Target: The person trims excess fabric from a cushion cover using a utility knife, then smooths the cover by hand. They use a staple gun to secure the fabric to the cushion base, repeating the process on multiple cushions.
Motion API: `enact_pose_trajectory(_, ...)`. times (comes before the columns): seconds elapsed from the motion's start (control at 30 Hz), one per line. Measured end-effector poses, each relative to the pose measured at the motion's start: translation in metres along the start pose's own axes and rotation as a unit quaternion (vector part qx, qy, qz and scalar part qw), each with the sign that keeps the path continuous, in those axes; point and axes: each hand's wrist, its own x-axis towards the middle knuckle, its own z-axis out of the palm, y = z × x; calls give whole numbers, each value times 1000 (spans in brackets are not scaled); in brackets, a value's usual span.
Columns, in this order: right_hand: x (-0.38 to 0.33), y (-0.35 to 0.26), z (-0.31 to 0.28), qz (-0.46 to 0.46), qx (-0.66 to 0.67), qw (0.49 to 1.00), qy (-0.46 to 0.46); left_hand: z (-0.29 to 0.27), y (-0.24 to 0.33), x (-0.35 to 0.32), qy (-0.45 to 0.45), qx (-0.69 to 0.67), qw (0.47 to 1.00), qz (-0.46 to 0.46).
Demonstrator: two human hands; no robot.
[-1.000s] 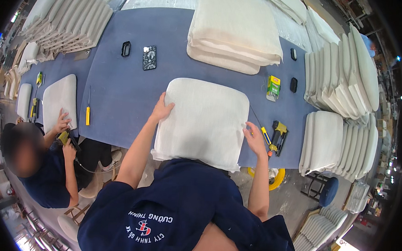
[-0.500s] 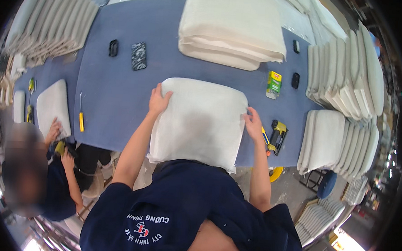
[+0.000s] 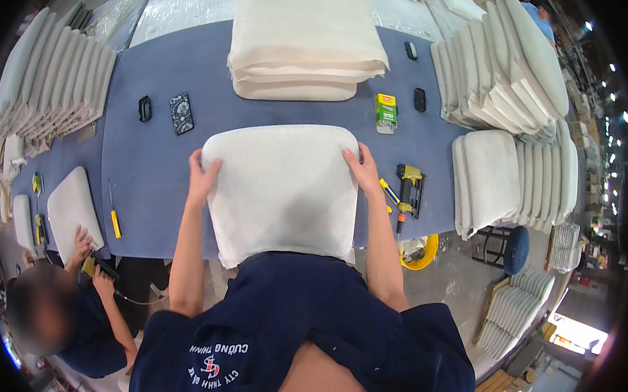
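Observation:
A white fabric-covered seat pad [image 3: 279, 187] lies in front of me, its near edge against my body over the table's front edge. My left hand [image 3: 203, 177] grips its left side near the far corner, thumb on top and fingers around the edge. At the far right corner my right hand [image 3: 362, 171] holds it the same way, thumb on the face and fingertips partly hidden. Right of that hand lie a yellow and black staple gun [image 3: 409, 190] and a yellow-and-blue cutter knife [image 3: 389, 191].
Beyond the pad, a stack of cream pads [image 3: 300, 46] stands on the blue table [image 3: 150, 209]. A green and yellow box [image 3: 386, 114] and a patterned phone [image 3: 182, 114] lie nearby. More pads [image 3: 489, 180] line the right. A co-worker [image 3: 87, 326] handles another pad at left.
My right hand has moved to the pad's far right corner, its thumb now on the face. My left hand still holds the left side. The whole view has shifted.

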Motion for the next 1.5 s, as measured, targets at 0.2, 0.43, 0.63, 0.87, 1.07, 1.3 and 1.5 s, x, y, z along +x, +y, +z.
enact_pose_trajectory(0.2,-90,-56,-50,-159,149,975,40,-41,81,-110,11,-90,990,109)
enact_pose_trajectory(0.43,-156,-70,-109,-288,219,932,20,-68,107,-147,-104,-217,941,239)
enact_pose_trajectory(0.63,-185,1,-113,-168,355,919,-19,-21,102,-187,-73,-110,970,202)
enact_pose_trajectory(0.87,-189,39,-77,-100,537,834,74,-32,79,-208,-34,-123,969,210)
enact_pose_trajectory(1.07,-211,-49,-50,-111,491,857,113,-18,200,-270,-57,366,851,373)
enact_pose_trajectory(1.3,-213,-121,-70,-152,600,768,-162,20,245,-243,-19,377,751,542)
enact_pose_trajectory(1.5,-183,39,-34,68,304,945,104,-20,233,-240,5,311,784,538)
